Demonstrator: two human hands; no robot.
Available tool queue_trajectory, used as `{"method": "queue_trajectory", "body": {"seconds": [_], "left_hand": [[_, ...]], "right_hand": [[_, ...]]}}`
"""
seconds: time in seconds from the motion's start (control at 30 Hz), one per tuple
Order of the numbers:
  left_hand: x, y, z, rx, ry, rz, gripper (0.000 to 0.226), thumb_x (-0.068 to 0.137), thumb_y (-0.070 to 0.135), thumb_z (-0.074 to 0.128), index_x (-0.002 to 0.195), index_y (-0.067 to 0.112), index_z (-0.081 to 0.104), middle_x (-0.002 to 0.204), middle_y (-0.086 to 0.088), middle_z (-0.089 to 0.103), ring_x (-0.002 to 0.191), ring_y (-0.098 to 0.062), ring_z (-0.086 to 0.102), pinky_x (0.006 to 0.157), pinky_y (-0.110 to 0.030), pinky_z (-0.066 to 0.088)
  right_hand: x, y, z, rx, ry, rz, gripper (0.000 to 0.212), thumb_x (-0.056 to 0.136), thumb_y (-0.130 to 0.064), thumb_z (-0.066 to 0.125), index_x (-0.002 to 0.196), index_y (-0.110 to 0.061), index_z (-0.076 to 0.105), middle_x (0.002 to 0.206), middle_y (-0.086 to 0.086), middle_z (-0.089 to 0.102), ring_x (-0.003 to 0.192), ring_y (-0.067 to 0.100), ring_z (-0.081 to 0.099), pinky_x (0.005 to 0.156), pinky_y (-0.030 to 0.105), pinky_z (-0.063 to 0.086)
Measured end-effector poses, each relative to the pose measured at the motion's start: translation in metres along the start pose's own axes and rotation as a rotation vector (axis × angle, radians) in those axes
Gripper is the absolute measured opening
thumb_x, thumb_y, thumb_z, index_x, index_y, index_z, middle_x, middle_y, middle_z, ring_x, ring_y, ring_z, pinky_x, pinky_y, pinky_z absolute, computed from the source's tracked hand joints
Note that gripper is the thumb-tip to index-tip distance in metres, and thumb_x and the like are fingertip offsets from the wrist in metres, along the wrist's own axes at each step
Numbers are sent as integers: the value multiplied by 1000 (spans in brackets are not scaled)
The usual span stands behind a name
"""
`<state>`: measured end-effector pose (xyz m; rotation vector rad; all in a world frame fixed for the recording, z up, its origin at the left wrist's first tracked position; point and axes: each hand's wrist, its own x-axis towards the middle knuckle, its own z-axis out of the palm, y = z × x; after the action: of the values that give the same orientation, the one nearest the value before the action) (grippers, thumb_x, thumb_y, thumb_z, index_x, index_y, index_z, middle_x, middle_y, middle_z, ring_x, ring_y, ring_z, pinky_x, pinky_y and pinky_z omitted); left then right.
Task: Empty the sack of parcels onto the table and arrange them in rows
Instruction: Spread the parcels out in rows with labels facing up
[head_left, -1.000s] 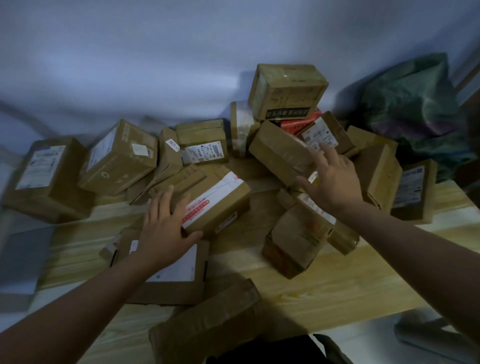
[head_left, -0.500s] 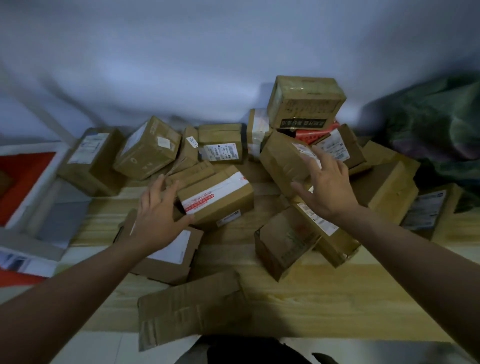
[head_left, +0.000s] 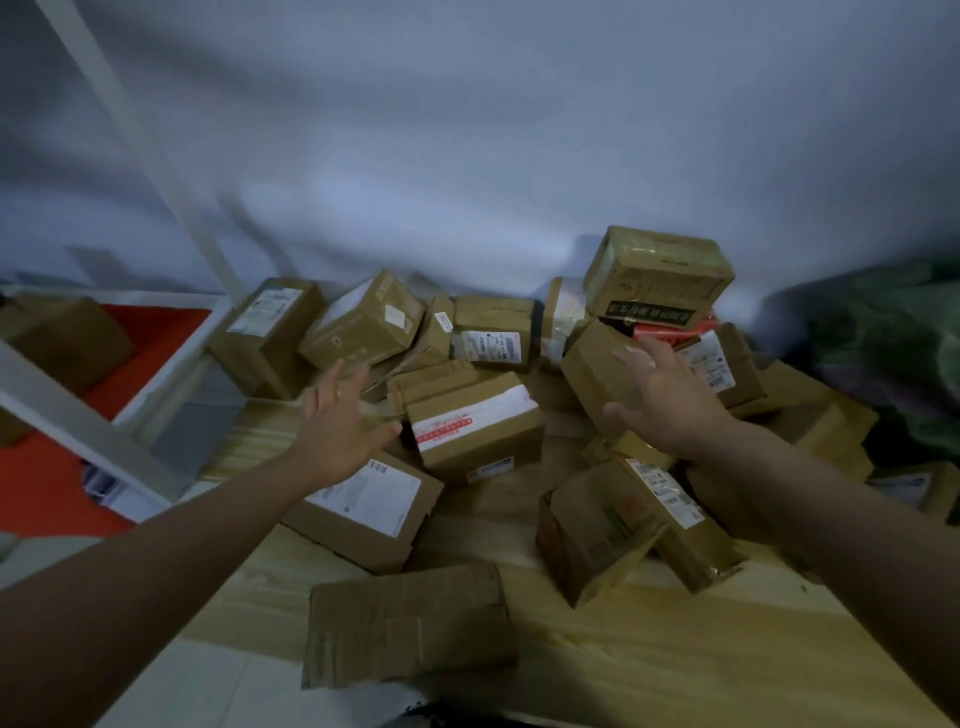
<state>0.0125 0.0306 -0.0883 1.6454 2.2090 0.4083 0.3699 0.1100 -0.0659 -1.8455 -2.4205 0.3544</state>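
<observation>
Wooden table (head_left: 649, 649) w/ jumbled parcels (head_left: 478, 426) vs white wall. Left hand (head_left: 340, 431) & right hand (head_left: 662, 397) hover over pile, fingers spread, gripping nothing.

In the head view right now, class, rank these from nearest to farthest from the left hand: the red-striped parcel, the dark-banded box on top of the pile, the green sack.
1. red-striped parcel, just right of the left hand
2. dark-banded box, atop the pile at the back
3. green sack, far right edge
</observation>
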Motion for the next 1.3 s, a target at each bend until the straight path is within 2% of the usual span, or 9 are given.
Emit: {"method": "queue_trajectory", "body": {"seconds": [0.27, 0.5, 0.6, 0.7, 0.77, 0.87, 1.03, 1.1, 1.3], "left_hand": [[-5, -54, -1, 101, -162, 174, 120, 67, 60, 80, 157, 29, 6, 165, 5, 4, 151, -24, 9, 119, -48, 22], [-11, -113, 16, 499, -294, 304, 139, 55, 59, 86, 156, 37, -7, 163, -2, -19, 151, -31, -13, 121, -51, 4], [-5, -122, 17, 243, -372, 169, 143, 52, 56, 89, 153, 42, -11, 161, 2, -27, 151, -34, -5, 118, -57, 25], [-5, -128, 12, -184, -310, -29, 133, 62, 49, 89, 157, 29, -3, 164, -3, 1, 148, -27, 21, 111, -44, 38], [-5, -130, 10, -398, -272, -123, 106, 73, 43, 84, 155, 18, 22, 152, -1, 39, 134, -22, 46, 102, -35, 46], [-6, -137, 7, -435, -255, -128, 45, 78, 46, 78, 116, 24, 68, 107, 8, 72, 102, -14, 68, 88, -38, 57], [-11, -150, -18, -586, -20, -366, 70, 62, 75, 72, 97, 17, 57, 97, -4, 66, 90, -21, 65, 79, -45, 58], [-16, -155, -25, -682, -26, -421, 81, 56, 80, 70, 93, 10, 53, 96, -9, 67, 91, -26, 66, 80, -50, 59], [-37, -174, -35, -824, 260, -579, 60, 76, 63, 70, 91, 8, 55, 90, -17, 66, 80, -27, 67, 76, -50, 58]], "right_hand": [[15, -69, 15, -27, -106, -56, 72, 92, -45, 61, 153, -25, 28, 161, 8, 18, 145, 32, 26, 117, 50, 29], [10, -150, 65, -26, -198, -253, 62, 90, -42, 65, 145, -25, 41, 149, 4, 42, 133, 23, 44, 108, 39, 42], [5, -177, 93, 97, -287, -127, 39, 91, -38, 66, 126, -24, 57, 126, -1, 63, 111, 15, 62, 91, 32, 55], [4, -186, 123, 329, -451, 105, 27, 93, -42, 62, 110, -21, 64, 106, -1, 68, 92, 15, 67, 82, 35, 60], [1, -191, 132, 461, -558, 260, 33, 96, -43, 58, 112, -14, 63, 106, 6, 67, 88, 21, 69, 79, 35, 61], [-3, -206, 128, 721, -603, 407, 37, 96, -43, 59, 118, -13, 59, 111, 10, 67, 90, 26, 71, 74, 35, 62], [8, -236, 115, 767, -402, 270, 35, 93, -44, 63, 106, -12, 62, 99, 7, 69, 83, 18, 67, 60, 26, 57], [17, -251, 110, 737, -302, 210, 34, 90, -45, 66, 96, -11, 68, 92, 7, 70, 81, 18, 66, 67, 37, 61], [37, -299, 98, 778, -263, 44, 24, 87, -44, 66, 96, -23, 75, 92, -5, 72, 89, 17, 66, 83, 43, 56]]}}
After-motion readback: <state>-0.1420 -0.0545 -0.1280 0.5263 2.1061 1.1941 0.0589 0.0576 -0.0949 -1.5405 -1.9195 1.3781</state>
